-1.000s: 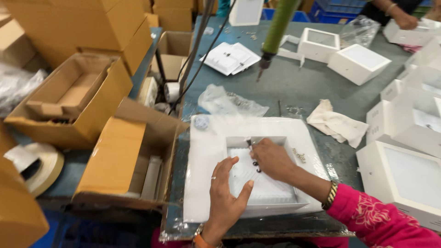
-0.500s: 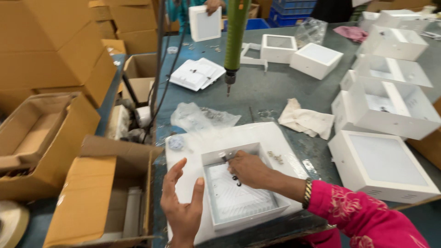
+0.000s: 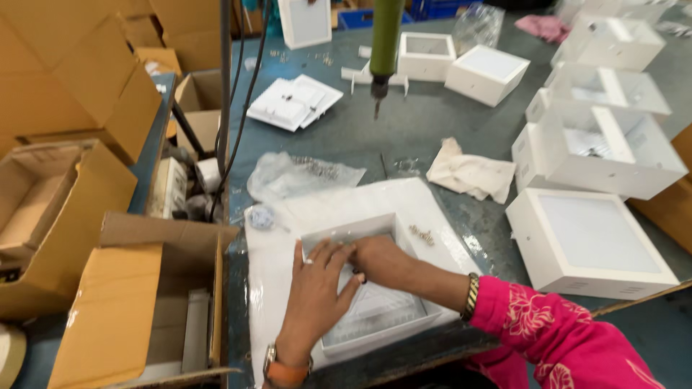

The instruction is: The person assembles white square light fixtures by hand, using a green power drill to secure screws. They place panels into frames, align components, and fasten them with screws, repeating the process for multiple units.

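Brown cardboard boxes (image 3: 79, 180) stand at nine o'clock; left hand (image 3: 317, 288) flat, right hand (image 3: 378, 259) curled, both inside the square white metal housing (image 3: 375, 317).

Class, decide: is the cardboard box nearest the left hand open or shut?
Open: the cardboard box has its flaps folded outward, with pale parts visible inside, beside the left hand.

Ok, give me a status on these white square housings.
Done, apparently: closed white box beside the mat. In hand: left hand and right hand press inside the open white housing; loose screws lie alongside. Left: open housings stacked beyond, hanging screwdriver untouched.
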